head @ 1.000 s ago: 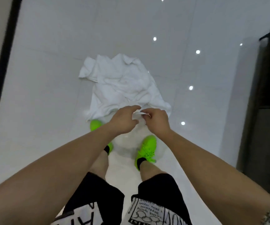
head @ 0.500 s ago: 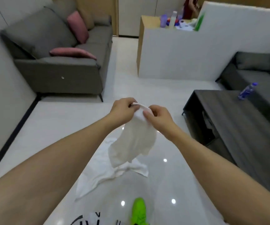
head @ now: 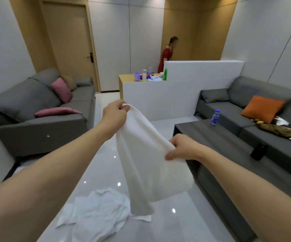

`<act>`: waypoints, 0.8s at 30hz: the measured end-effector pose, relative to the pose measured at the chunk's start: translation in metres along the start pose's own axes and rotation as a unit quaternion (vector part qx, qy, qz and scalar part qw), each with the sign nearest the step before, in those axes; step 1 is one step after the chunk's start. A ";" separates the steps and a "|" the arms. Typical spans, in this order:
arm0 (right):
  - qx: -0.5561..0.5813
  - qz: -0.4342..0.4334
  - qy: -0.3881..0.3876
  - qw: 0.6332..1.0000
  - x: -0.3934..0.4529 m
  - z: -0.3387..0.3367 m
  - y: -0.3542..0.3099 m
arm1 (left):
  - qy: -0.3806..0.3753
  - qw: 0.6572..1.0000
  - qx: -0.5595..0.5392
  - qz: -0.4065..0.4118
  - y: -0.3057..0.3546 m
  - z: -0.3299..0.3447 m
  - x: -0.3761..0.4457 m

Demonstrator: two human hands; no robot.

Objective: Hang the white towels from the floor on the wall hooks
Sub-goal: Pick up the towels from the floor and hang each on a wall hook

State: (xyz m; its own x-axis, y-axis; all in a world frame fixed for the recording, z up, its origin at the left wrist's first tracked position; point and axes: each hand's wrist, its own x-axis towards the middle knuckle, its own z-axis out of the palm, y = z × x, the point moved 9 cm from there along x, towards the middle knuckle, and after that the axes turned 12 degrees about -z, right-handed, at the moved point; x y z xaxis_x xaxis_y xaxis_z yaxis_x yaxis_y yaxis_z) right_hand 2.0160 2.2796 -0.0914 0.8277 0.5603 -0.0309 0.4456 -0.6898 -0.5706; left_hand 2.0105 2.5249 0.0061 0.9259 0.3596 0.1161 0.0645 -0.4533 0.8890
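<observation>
Both hands are now pulling apart where half a sec ago they were bunched together at one corner — the left hand is riding high, its fingers pinching the top corner of the white towel, while the right hand is sitting lower and nearer, fingers curled and clamped on the same edge. That towel is hanging spread between them, its lower part drooping free just above the floor. A second towel is lying crumpled on the floor below, not yet picked up. Judging by this, the step in hand is opening out towel no. 1 ready for hanging — roughly the first quarter of the job. No wall hooks are showing in this view, so the next move prob. calls for turning to find them, keeping both grips firm, then draping the top edge over a hook w/o letting the tail drag.
</observation>
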 end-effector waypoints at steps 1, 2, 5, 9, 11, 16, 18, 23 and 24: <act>-0.007 0.003 0.015 1.000 -0.011 -0.008 0.010 | -0.002 1.000 -0.001 0.002 0.011 0.007 -0.006; -0.012 0.005 0.037 0.999 -0.022 -0.018 0.021 | -0.006 1.000 -0.002 0.003 0.021 0.016 -0.012; 0.040 0.025 0.119 0.992 -0.061 -0.050 0.063 | -0.063 0.998 -0.015 -0.013 0.054 0.066 -0.033; 0.153 0.048 0.245 0.956 -0.130 -0.108 0.132 | -0.204 0.978 0.033 -0.009 0.100 0.172 -0.081; 0.173 0.050 0.282 0.942 -0.166 -0.138 0.164 | -0.293 0.950 0.103 0.010 0.121 0.237 -0.115; 0.176 0.070 0.334 0.923 -0.246 -0.208 0.230 | -0.409 0.873 0.244 0.106 0.171 0.396 -0.199; 0.154 0.068 0.355 0.920 -0.275 -0.237 0.253 | -0.374 0.869 0.280 0.164 0.194 0.448 -0.215; 0.122 0.084 0.385 0.911 -0.352 -0.295 0.318 | -0.317 0.886 0.240 0.238 0.260 0.535 -0.221; 0.124 0.091 0.391 0.907 -0.366 -0.304 0.333 | -0.314 0.882 0.242 0.255 0.271 0.552 -0.221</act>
State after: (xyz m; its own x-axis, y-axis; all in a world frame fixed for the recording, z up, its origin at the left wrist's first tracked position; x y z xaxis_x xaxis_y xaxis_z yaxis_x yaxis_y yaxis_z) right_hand 1.9656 1.7052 -0.0208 0.9121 -0.1173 0.3929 0.2662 -0.5593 -0.7851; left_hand 2.0287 1.8723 -0.0229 0.8945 -0.4452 0.0415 -0.4085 -0.7758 0.4809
